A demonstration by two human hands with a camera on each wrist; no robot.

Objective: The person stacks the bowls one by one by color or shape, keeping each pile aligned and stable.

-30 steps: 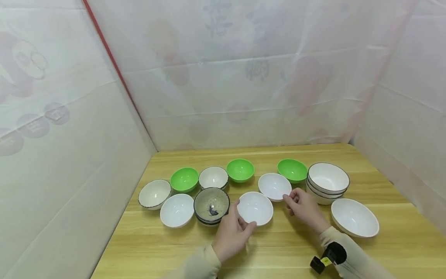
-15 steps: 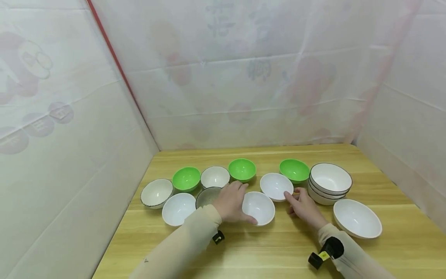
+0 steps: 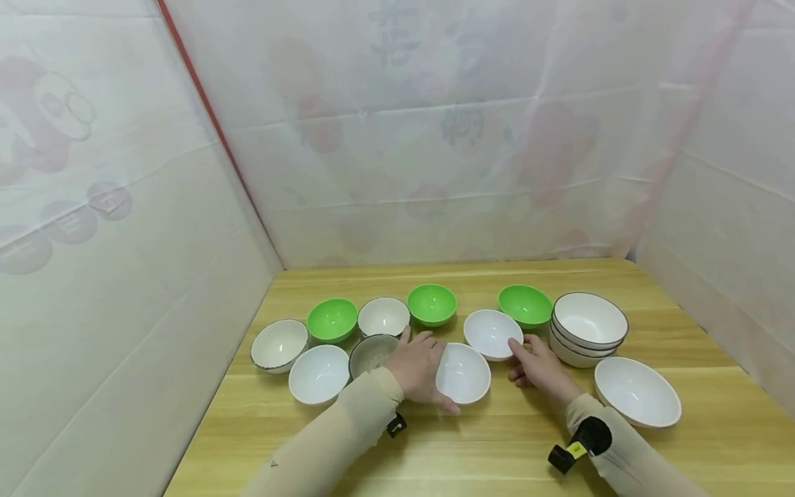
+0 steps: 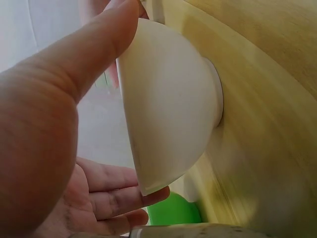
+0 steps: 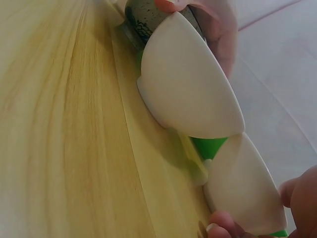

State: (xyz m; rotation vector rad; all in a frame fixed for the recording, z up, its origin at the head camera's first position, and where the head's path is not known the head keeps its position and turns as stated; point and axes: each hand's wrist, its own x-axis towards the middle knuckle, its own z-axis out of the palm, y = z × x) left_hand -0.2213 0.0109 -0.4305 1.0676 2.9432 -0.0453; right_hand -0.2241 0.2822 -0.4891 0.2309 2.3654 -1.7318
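Two white bowls stand touching or nearly so: a nearer one and one behind it to the right. My left hand spans the nearer bowl's left side, thumb by the near rim and fingers spread toward the far side. In the left wrist view those fairly straight fingers touch the white bowl's rim. My right hand pinches the farther bowl's right rim, thumb on the inside and fingers outside and below. A stack of grey speckled bowls is partly hidden behind my left hand.
Green bowls stand along the back. Cream dark-rimmed bowls and a white bowl are at left. A dark-rimmed white stack and an oval-looking white bowl stand right on the wooden table.
My left hand has moved forward and turned over the gap between the grey stack and the nearer white bowl. My right thumb has come onto the farther bowl's rim. The bowls have hardly moved.
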